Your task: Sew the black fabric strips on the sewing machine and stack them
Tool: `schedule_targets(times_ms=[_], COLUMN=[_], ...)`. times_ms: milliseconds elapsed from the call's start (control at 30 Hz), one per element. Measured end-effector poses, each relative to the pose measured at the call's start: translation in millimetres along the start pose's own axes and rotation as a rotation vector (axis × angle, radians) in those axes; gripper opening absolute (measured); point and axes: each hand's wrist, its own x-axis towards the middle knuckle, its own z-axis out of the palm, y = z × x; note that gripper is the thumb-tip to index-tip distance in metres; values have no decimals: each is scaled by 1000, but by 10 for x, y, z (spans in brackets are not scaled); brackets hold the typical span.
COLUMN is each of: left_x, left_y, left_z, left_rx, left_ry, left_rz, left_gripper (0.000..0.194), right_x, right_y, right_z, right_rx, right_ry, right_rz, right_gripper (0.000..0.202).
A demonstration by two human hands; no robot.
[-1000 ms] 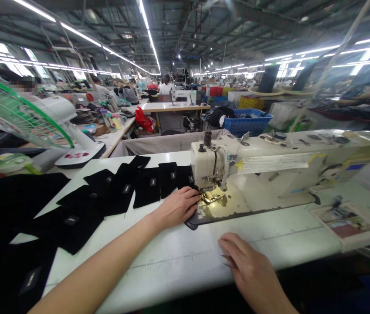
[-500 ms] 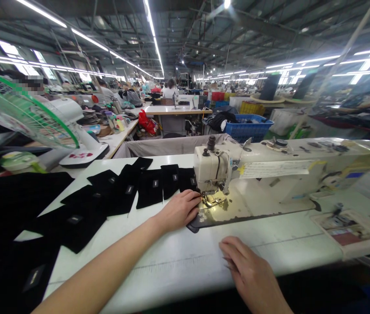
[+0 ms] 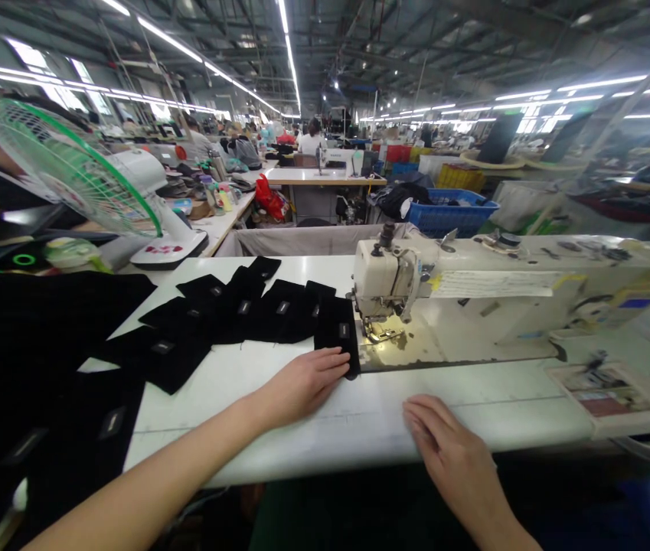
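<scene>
My left hand (image 3: 310, 384) lies flat, its fingertips on the lower edge of a black fabric piece (image 3: 336, 321) that bears a small label (image 3: 344, 331). This piece sits just left of the presser foot (image 3: 385, 335) of a cream sewing machine (image 3: 387, 279). More labelled black pieces (image 3: 282, 310) overlap in a row to the left, joining a dark heap. Over the table's front part is my right hand (image 3: 454, 444), fingers curled and pressed together. Whether anything small is between them is hidden.
A green-rimmed fan (image 3: 72, 168) stands at the left, near a person partly in view. Beyond the machine is a blue basket (image 3: 451, 214). A recessed tray (image 3: 617, 398) with small parts lies at the table's right. Another sewing table (image 3: 318, 176) stands ahead.
The black piece by the needle has come out leftward and toward me, showing its label. My left hand has moved away from the presser foot. The view has shifted slightly.
</scene>
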Motion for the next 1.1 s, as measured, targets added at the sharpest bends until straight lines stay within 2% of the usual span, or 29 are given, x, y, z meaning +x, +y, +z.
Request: schedule_targets(times_ms=[100,200,300,433,567,667,733,833,900,967,1100], left_x=[-220,-300,-318,-363,-420,-482,-550,-679,-764,-837,-922], left_y=[199,289,298,274,304,394,465,551,589,608,535], left_z=[-64,-97,-106,-74,-2,18,1,-58,-116,-195,-431], left_rx=[-26,-36,-30,55,124,120,101,72,55,58,167], left_ry=[-12,-18,-31,-62,-19,14,16,-9,-27,-43,-16], left_rz=[25,36,42,118,114,31,-7,-32,-64,-72,2], left_gripper=[35,35,33,33,27,21,19,19,21,21,24], right_x=[-31,-28,-4,67,320,676,931,1196,1246,1213,1155], right_y=[5,-2,-16,-41,-180,-406,-566,-724,-758,-763,-832], right_z=[-25,-26,-22,-31,6,179,366,640,736,720,460], right_rx=[-11,-15,-16,-31,-59,-71,-95,-182,-239,-276,-323], right_ry=[-26,-41,-68,-91,-188,-236,-279,-340,-371,-390,-396], right_rz=[13,25,33,89,119,80,67,149,217,253,246], right_gripper=[25,26,27,33,31,29,36,44,39,28,17])
